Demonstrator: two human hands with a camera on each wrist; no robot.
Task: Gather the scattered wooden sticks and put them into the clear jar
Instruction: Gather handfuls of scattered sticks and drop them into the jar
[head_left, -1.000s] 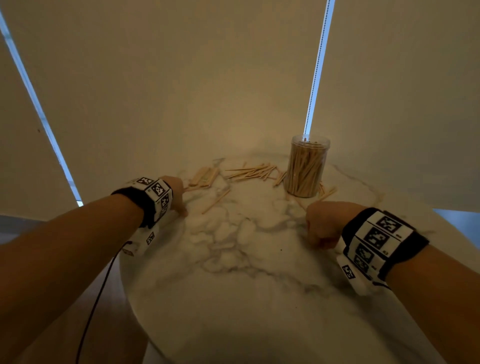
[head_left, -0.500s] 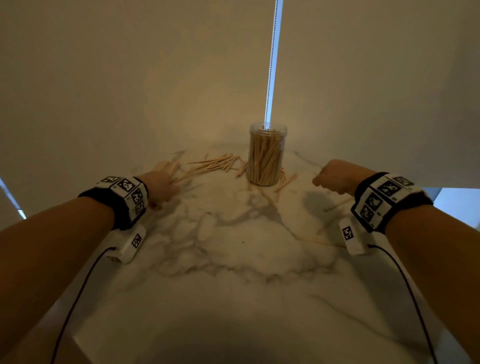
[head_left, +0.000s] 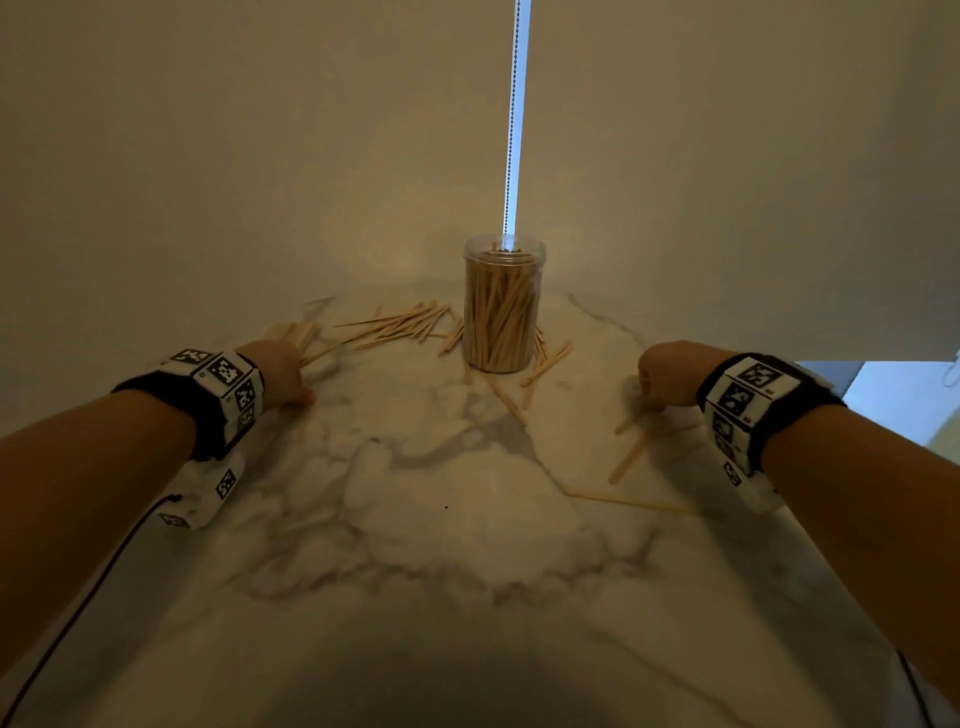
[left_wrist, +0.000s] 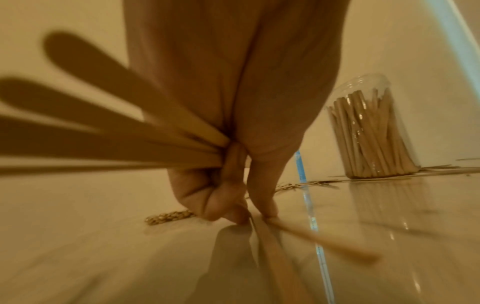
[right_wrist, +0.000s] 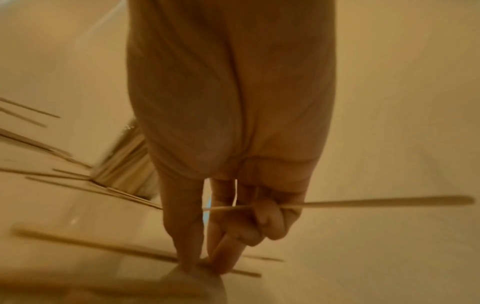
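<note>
The clear jar (head_left: 502, 310), packed with upright wooden sticks, stands at the back middle of the marble table (head_left: 441, 519). It also shows as the jar (left_wrist: 369, 131) in the left wrist view. Loose sticks (head_left: 400, 325) lie fanned to its left and more sticks (head_left: 545, 358) at its right foot. My left hand (head_left: 283, 371) grips a bundle of sticks (left_wrist: 103, 144) in its curled fingers while thumb and finger pinch a stick (left_wrist: 311, 238) on the table. My right hand (head_left: 665, 376) holds one stick (right_wrist: 363, 202) in curled fingers, and its fingertips (right_wrist: 187, 261) pinch another stick (right_wrist: 91, 244) on the table.
Two sticks (head_left: 631, 457) and a thin long stick (head_left: 623, 501) lie by my right wrist. A pale blind with a bead chain (head_left: 514, 119) hangs directly behind the jar. The table's rounded edge (head_left: 831, 509) runs close to my right forearm. Cables trail from both wrist cameras.
My right hand has swung out from the table's middle to the right side and come down on the sticks there. The head view has turned, so the jar sits centred. My left hand stays by the left pile.
</note>
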